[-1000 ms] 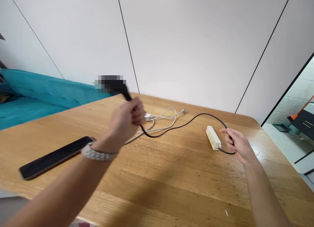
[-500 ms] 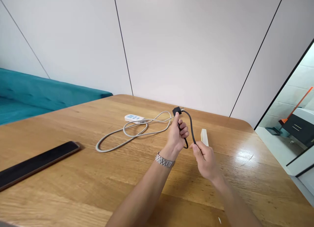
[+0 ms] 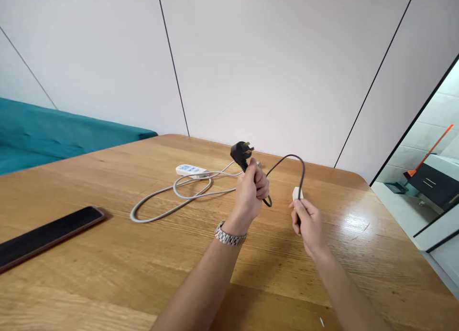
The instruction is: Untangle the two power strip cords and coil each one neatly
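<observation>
Over the wooden table (image 3: 158, 278) I see a black cord (image 3: 303, 169) arch between the left hand (image 3: 250, 190), fingers curled round it, and the right hand (image 3: 310, 224), pinching it. Twelve o'clock from the right fingertips sits a half-hidden cream block (image 3: 296, 193); ten o'clock from the left thumb, the black plug (image 3: 239, 153).

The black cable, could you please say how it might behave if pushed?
The black cable seems flexible but springy, since it arches smoothly between the left hand and the right hand. Being thin, it would probably bow if pushed.
</observation>
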The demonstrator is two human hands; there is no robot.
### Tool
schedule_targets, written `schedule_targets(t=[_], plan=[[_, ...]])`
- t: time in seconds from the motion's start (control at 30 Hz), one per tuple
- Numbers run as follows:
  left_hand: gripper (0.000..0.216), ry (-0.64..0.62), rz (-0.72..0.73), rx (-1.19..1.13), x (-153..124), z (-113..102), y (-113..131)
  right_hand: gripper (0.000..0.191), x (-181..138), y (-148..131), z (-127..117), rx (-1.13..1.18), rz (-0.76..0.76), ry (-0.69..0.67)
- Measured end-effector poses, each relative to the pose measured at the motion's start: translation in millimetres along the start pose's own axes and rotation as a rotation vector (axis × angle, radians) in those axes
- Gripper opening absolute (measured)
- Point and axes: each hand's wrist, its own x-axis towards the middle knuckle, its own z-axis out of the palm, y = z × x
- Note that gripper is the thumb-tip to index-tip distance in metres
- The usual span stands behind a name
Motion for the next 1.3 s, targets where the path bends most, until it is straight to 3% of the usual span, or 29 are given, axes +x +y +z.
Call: schedule_targets(t=[0.2, 0.4, 0.5, 0.63, 0.7, 0.83, 0.87, 0.93, 1.03, 1.17, 1.3], plan=[[0.048, 0.11, -0.106, 0.206, 18, -19, 2, 0.04, -19, 0, 11, -0.62, -0.377, -0.298], [0.035, 0.213, -0.098, -0.039, 27, -33, 31, 0.038, -21, 10, 12, -0.828, -0.311, -0.676], [0.042, 0.085, -0.14, -0.188, 23, -43, 53, 0.039, -15, 22, 8, -0.965, -0.155, -0.832], [0.043, -0.085, -0.081, -0.252, 4, -54, 85, 0.046, 3, 38, -8, -1.134, 0.026, -0.793], [0.045, -0.207, -0.041, -0.282, -4, -60, 98, 0.047, 13, 40, -24, -1.055, 0.11, -0.777], [0.042, -0.562, -0.036, -0.393, -10, -71, 112, 0.052, 30, 35, -63, -0.661, 0.194, -0.837], [0.043, -0.593, -0.035, -0.377, -10, -72, 112, 0.052, 33, 33, -70, -0.589, 0.205, -0.819], [0.047, -0.54, -0.031, -0.27, -8, -70, 107, 0.052, 37, 32, -79, -0.51, 0.245, -0.703], [0.041, -0.422, -0.121, -0.059, -7, -57, 90, 0.05, 40, 32, -76, -0.425, 0.313, -0.343], [0.039, -0.533, -0.353, 0.147, -11, -23, 48, 0.046, 43, 25, -63, -0.111, 0.379, 0.088], [0.046, -0.57, -0.452, 0.297, -20, 7, 1, 0.04, 41, 8, -57, 0.207, 0.321, 0.222]])
